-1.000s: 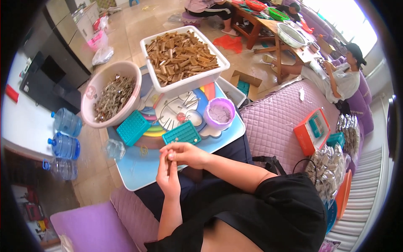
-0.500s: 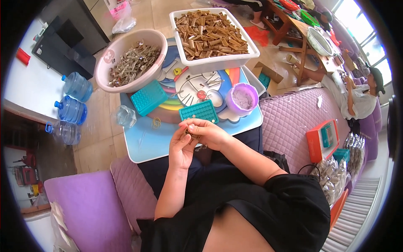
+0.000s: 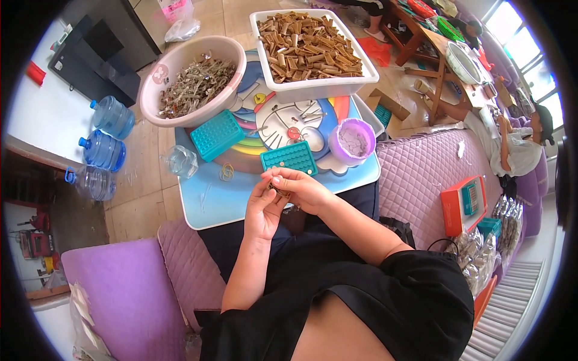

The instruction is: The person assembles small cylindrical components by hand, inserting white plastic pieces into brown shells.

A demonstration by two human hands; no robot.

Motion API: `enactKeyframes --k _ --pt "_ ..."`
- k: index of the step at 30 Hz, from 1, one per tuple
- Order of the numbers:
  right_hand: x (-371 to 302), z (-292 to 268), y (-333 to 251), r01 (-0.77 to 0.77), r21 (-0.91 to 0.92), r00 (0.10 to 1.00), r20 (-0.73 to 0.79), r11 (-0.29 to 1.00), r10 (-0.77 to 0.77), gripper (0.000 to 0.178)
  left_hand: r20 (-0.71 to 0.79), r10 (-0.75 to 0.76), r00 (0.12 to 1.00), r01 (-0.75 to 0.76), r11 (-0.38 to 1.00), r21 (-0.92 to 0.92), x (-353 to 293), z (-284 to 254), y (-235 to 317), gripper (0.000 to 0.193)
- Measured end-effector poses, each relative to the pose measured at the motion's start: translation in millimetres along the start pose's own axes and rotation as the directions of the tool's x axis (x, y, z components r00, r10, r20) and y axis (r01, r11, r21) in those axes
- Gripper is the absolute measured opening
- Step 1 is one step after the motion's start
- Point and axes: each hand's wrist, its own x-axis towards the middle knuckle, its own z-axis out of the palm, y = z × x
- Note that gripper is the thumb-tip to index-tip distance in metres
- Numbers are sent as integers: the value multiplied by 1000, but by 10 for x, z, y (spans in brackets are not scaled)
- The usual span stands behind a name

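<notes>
My left hand and my right hand meet above the near edge of the low cartoon-printed table. Their fingers close together around a small brown piece, mostly hidden by the fingertips. Just beyond them lies a teal tray with rows of small holes, a few pale round bits along its near edge. To its left is a second teal tray. A purple tub with greyish-white contents stands to the right. Yellow rubber bands lie left of my hands.
A white bin of brown curved pieces and a pink basin of wrapped strips stand at the far side. A clear plastic container sits at the table's left edge. Large water bottles stand left; another person sits far right.
The whole view has shifted slightly, with the table items a little to the right. My hands stay together on the small brown piece, with the fingers slightly rearranged.
</notes>
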Motion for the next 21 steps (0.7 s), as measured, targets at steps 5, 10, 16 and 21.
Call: enactKeyframes --k 5,10,16,21 --pt "2 10 1 -2 -3 1000 14 1000 2 31 20 20 1000 -20 1000 -11 15 -74 -32 30" --pt "-74 57 -59 52 -181 998 -29 982 -58 40 -76 33 997 -37 998 -58 24 -82 -21 30" --pt "-321 137 -54 80 -704 974 -95 706 -205 47 -10 6 1000 -7 997 -74 -2 -151 38 24" --pt "-408 176 -112 109 -719 963 -95 687 -251 48 -160 26 987 -50 988 -149 16 -78 33 24"
